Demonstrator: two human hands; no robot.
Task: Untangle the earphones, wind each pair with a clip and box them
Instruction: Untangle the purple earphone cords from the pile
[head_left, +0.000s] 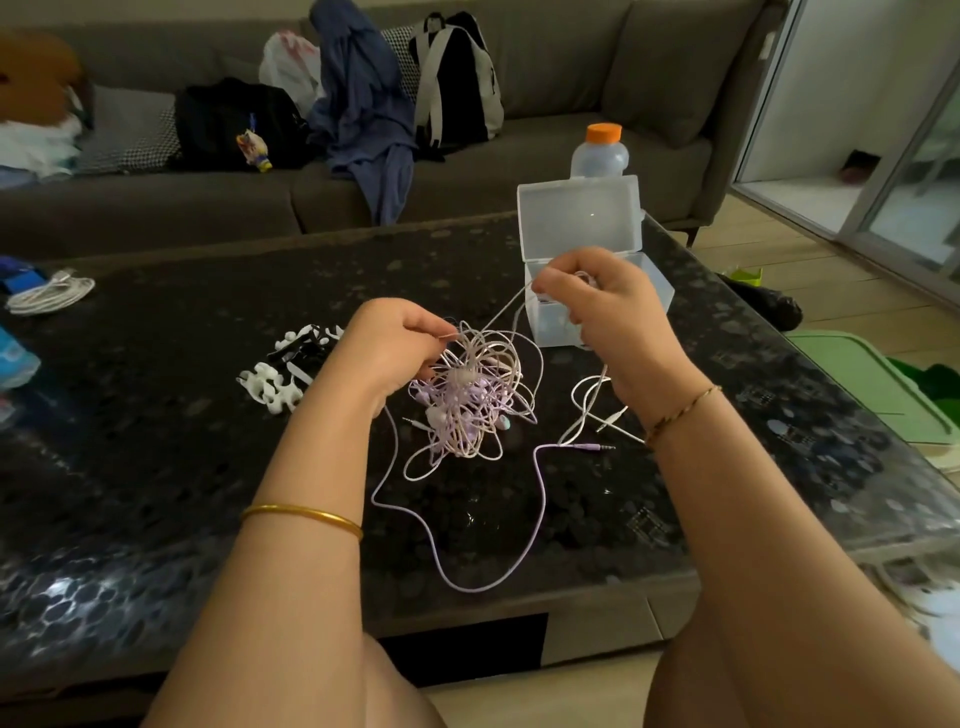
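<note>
Untangling step: left hand (400, 348) pinches lilac-white earphone cord tangle (467, 402); right hand (597, 306), at 2 o'clock, pinches one strand (506, 306) taut. Next: ease strand free of tangle.

The earphone tangle (470, 400) in my fingers is pale lilac and white. The clips (270, 387) are white and black, the box (579, 218) clear and frosty, the table (156, 441) black with a grey pebble mottle. The bottle cap (603, 133) is orange, my bangle (304, 515) gold, the sofa (571, 67) grey

Orange-capped bottle (600, 150); backpack (457, 78) and blue garment (363, 114) on grey sofa (571, 67)
</note>
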